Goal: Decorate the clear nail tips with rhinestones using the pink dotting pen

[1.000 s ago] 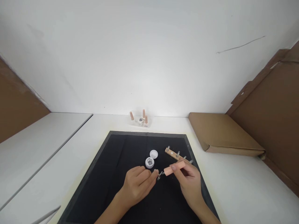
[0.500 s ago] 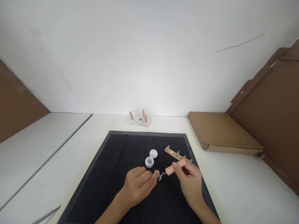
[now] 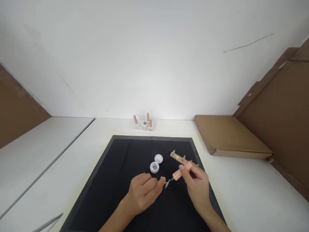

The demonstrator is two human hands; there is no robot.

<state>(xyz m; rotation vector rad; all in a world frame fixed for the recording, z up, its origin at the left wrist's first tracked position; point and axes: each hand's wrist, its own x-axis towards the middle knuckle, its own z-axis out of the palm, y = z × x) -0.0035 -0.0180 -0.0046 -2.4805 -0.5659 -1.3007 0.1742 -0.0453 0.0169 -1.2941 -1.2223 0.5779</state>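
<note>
My right hand [image 3: 196,185] grips the peach-pink handle of a nail polish brush [image 3: 180,172], its dark bristle end pointing down and left. Pinched in my left hand [image 3: 146,191] is a small pale piece that looks like a false nail tip [image 3: 167,184], turned toward the brush. The bristles sit just beside it; whether they touch cannot be told. Beyond my fingers lies a round white jar [image 3: 154,168] with silvery contents, its white lid [image 3: 158,159] next to it. Near my right hand is a wooden strip [image 3: 178,158] with several upright clear pegs, partly hidden by that hand.
A black mat [image 3: 125,180] covers the middle of the white table [image 3: 96,132]. At the back is a clear holder [image 3: 146,129] with several peach-capped bottles. A flat cardboard box [image 3: 231,135] lies on the right. A thin grey object [image 3: 49,221] shows at lower left.
My right hand and the brush have shifted slightly to the right. The nail tip in my left hand has moved a little the same way.
</note>
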